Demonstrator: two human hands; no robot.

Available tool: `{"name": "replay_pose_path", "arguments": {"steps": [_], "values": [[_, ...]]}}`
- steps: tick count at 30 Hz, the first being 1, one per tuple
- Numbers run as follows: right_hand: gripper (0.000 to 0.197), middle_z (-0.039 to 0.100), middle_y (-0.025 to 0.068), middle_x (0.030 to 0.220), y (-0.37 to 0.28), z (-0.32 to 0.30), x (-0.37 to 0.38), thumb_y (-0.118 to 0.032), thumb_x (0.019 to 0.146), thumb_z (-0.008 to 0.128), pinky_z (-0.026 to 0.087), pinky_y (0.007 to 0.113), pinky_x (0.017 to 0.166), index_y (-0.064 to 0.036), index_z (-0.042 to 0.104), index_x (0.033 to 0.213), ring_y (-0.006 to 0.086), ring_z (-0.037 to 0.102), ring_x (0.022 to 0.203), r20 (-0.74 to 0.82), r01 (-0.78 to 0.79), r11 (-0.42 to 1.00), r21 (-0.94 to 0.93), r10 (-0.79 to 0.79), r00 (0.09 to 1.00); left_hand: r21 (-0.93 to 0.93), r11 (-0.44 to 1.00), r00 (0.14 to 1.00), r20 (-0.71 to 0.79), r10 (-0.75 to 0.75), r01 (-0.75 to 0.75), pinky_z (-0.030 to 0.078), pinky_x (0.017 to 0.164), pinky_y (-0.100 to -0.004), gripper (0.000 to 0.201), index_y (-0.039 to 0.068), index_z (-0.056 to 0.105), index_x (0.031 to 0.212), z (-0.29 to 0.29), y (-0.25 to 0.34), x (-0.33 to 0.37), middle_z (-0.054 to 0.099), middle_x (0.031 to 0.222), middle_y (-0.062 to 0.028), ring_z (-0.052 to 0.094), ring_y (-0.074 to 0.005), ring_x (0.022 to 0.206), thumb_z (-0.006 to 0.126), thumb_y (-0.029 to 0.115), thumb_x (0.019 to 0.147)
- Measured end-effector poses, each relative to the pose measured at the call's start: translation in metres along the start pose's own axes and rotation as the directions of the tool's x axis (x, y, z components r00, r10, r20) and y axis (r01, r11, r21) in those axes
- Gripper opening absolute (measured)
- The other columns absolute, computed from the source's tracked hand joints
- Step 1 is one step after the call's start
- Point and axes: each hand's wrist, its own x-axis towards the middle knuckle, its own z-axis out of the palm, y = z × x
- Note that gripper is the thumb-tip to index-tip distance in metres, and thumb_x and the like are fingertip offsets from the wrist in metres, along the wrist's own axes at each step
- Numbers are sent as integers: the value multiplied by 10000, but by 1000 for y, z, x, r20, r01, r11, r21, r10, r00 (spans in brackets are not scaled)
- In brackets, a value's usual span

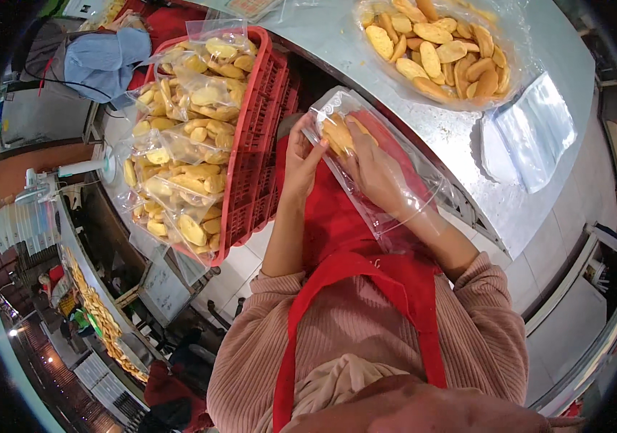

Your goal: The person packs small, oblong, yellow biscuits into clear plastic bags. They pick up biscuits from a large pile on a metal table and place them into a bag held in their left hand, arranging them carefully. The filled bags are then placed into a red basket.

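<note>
My left hand [300,160] is closed on the side of a clear plastic bag [355,102], its thumb on the front. My right hand [376,172] reaches inside the bag through its mouth, which lies around my wrist. Its fingers are pressed round golden oval bread slices [336,135] at the bag's far end; the fingertips are partly hidden by the slices and glare. On the metal table ahead, a large plastic-lined heap of similar slices [460,54] stands open. Beside it lies a stack of flat clear bags [532,133].
To my left, stacked red plastic crates [250,137] hold several filled bags of slices [186,144]. The metal table [460,141] has its edge just beyond my hands. A white fan [81,168] and a long tray of slices [106,325] stand farther left, near another person [56,285].
</note>
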Motion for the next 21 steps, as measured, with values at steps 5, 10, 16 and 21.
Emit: {"name": "replay_pose_path", "arguments": {"steps": [5, 10, 16, 21], "values": [[423, 595, 268, 1146, -3, 6, 3, -207, 979, 498, 496, 484, 842, 8, 428, 1337, 439, 601, 991, -102, 8, 991, 134, 6, 995, 199, 978, 995, -65, 70, -55, 352, 1090, -336, 649, 29, 361, 1436, 6, 9, -7, 433, 1421, -122, 437, -206, 1296, 678, 39, 869], [397, 603, 307, 1104, -8, 1, 2, -207, 982, 503, 492, 504, 827, 12, 458, 1309, 478, 591, 993, 6, -129, 964, 232, 131, 991, 352, 925, 979, -85, 184, -143, 377, 1068, -334, 639, 24, 361, 1441, 10, 9, -15, 449, 1407, -126, 456, -205, 1271, 669, 51, 882], [435, 604, 332, 1062, -11, 5, 3, -229, 969, 532, 490, 532, 774, -11, 450, 1337, 504, 593, 929, 65, -153, 942, 298, 140, 988, 301, 947, 980, -123, 158, -115, 378, 1066, -344, 621, 34, 348, 1453, 12, 10, -20, 442, 1418, -125, 456, -216, 1273, 647, 75, 909], [466, 597, 311, 1019, -1, 9, 8, -293, 983, 491, 487, 535, 745, -37, 441, 1369, 491, 595, 830, 190, 20, 954, 299, -80, 979, -35, 995, 986, -142, 85, -91, 352, 1096, -380, 620, 102, 226, 1494, 7, 0, -25, 353, 1466, -126, 415, -235, 1306, 556, 132, 971]]}}
